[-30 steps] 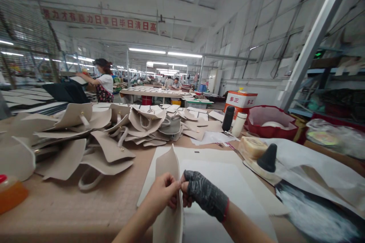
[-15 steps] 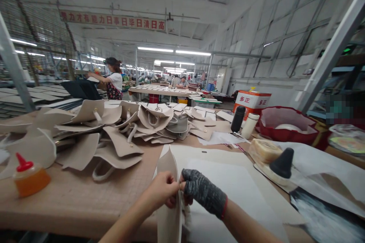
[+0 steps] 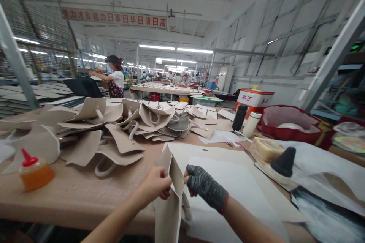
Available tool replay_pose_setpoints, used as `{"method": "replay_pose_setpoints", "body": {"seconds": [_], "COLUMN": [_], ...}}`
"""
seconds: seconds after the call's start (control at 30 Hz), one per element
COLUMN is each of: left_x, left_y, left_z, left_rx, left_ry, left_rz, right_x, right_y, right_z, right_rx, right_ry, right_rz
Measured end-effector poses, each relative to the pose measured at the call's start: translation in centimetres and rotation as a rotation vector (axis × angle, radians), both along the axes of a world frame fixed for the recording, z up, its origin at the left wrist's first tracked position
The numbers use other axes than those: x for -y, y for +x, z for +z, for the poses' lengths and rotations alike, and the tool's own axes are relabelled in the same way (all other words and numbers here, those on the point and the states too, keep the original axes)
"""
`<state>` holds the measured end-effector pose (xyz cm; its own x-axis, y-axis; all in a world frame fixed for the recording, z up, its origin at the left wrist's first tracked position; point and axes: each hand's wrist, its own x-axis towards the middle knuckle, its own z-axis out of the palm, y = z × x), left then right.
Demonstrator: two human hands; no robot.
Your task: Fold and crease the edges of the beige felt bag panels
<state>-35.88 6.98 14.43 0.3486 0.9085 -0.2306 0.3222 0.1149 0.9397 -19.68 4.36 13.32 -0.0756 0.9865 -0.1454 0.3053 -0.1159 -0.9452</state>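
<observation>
A beige leather bag piece [image 3: 167,216] stands on edge before me, its two panels parted at the top and meeting lower down. My left hand [image 3: 159,183] is closed on the edge of the left panel, thumb and fingers pinched. On the other side my right hand [image 3: 204,186], in a dark grey fingerless glove with a red cuff, pinches the edge of the right panel. Some of its fingertips are hidden. A folded light strip, perhaps a handle, hangs behind the lower right side. White sheets [image 3: 228,182] lie beneath on the table.
A heap of beige bag pieces [image 3: 119,133] with handles covers the table's far left. A red-capped glue bottle [image 3: 37,176] stands at left. At right are a black bottle [image 3: 239,117], a white bottle [image 3: 251,124], a red basin [image 3: 289,133] and a black cone [image 3: 283,162]. A co-worker [image 3: 115,78] stands beyond.
My hands, close together before, have moved apart. The two panels, pressed together earlier, now gape open at the top between them.
</observation>
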Motion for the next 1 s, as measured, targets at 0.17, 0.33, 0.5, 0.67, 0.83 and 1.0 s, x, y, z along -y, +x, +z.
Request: {"method": "replay_pose_setpoints", "body": {"seconds": [0.17, 0.33, 0.5, 0.67, 0.83, 1.0], "left_x": [0.3, 0.7, 0.9, 1.1, 0.5, 0.2], "left_y": [0.0, 1.1, 0.9, 0.8, 0.8, 0.6], "left_z": [0.0, 0.4, 0.5, 0.1, 0.3, 1.3], "left_rx": [0.036, 0.053, 0.090, 0.119, 0.146, 0.176], "left_ry": [0.034, 0.047, 0.056, 0.098, 0.147, 0.189], "left_rz": [0.002, -0.019, 0.017, 0.056, 0.107, 0.106], "right_x": [0.0, 1.4, 3.2, 3.2, 1.2, 0.0], "right_y": [0.6, -1.5, -1.7, 0.9, 4.8, 5.8], "right_z": [0.3, 1.9, 1.8, -0.2, -0.2, 0.7], "right_rx": [0.038, 0.073, 0.147, 0.224, 0.332, 0.516], "right_ry": [-0.064, -0.024, -0.024, -0.059, 0.027, 0.210], "right_rz": [-0.010, 0.009, 0.052, 0.040, 0.017, -0.054]}}
